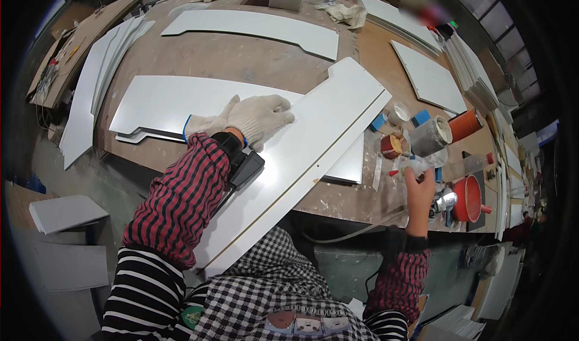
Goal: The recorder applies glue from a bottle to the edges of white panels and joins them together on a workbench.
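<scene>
A long white panel (301, 154) with a groove along its near edge slants from the table toward my lap. My left hand (259, 119), in a pale knitted glove, bears on the panel's upper left edge with its fingers bent against it. My bare right hand (417, 181) is at the right of the table, its fingers closed around a small translucent bottle (415, 165) with a red tip. Most of the bottle is hidden by the fingers. Beside it stand a red-and-yellow tub (393, 146) of tan paste and a clear jar (431, 137).
Another white panel (157, 103) lies beneath my left wrist, and a further one (253, 30) lies beyond it. Right of my right hand are a red bowl (468, 197), an orange cylinder (465, 126) and a clear bottle (467, 165). A hose (356, 231) hangs at the table's front edge.
</scene>
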A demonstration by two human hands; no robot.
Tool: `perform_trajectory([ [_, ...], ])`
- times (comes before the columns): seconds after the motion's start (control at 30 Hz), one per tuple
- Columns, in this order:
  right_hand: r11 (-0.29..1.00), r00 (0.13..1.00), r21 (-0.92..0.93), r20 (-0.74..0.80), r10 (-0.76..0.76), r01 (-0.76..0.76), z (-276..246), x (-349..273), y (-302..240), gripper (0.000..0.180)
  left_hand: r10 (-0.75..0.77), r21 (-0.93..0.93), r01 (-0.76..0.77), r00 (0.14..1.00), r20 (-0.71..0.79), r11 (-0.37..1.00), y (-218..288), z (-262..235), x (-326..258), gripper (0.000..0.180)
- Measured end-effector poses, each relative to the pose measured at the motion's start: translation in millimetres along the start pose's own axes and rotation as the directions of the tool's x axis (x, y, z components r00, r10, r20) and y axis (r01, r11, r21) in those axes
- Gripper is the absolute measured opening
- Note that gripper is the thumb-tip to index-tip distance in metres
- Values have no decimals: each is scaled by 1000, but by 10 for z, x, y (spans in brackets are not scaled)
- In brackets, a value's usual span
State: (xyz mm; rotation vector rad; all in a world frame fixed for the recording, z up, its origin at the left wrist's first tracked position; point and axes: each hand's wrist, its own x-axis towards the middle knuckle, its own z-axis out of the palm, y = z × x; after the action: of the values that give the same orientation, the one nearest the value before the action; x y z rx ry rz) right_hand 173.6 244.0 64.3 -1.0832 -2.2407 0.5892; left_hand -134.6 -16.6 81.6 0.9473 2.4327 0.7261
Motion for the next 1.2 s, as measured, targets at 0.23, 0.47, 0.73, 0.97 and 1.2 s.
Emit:
perform_trajectory([
  [0.23,983,832,176,538,-132,41,65,-796,-855,30,33,7,-33,999,-6,999,-20,-17,-1,52],
  [0.47,982,791,164,587,-170,90,145,-1007,-987,27,10,-11,-9,1000,18,1000,-9,-24,4,51],
  [0.73,984,801,175,585,-124,25,88,-1008,-1149,27,-5,6,4,1000,16,1000,19,-29,-19,47],
  [0.97,985,808,164,573,-137,50,88,-988,-1221,26,5,10,-5,1000,31,1000,6,-45,-8,51],
  [1.2,988,803,123,578,-147,92,112,-964,-1245,24,4,30,-5,999,34,1000,-3,-50,-15,50],
])
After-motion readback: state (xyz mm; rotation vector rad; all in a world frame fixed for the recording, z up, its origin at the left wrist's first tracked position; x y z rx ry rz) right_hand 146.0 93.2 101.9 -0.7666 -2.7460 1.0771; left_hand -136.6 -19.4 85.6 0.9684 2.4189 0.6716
